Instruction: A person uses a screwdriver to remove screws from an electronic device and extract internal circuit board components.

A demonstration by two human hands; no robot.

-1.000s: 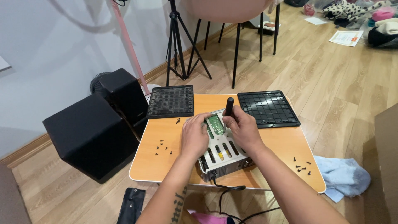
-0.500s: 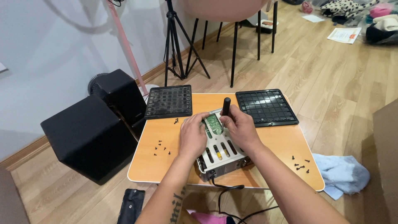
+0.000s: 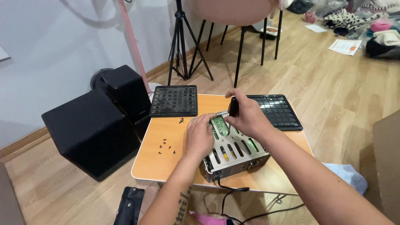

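— Since a second ago, has anything moved?

— Barely. Both hands stay on the slotted silver metal box (image 3: 233, 152); the right hand (image 3: 246, 114) sits slightly higher over its far end.

— What can't you make out?

— The black-handled screwdriver (image 3: 233, 107) shows only its handle top; the shaft and tip are hidden behind the fingers (image 3: 233, 121) curled tightly round it. The left hand (image 3: 200, 135) lies flat on the box's top, fingers together, covering part of the green circuit board (image 3: 219, 125). A black cable (image 3: 233, 191) leaves the near face and drops below the tabletop edge, out of sight.

— And the box itself?

— It sits at the middle of the light orange wooden tabletop (image 3: 154, 164), its top cut with long slots, yellow and green parts showing through them. Small black screws (image 3: 166, 146) lie scattered to its left. Two black grid panels lie beyond it, the left one (image 3: 174, 101) and the right one (image 3: 275, 110), partly hidden by the right hand.
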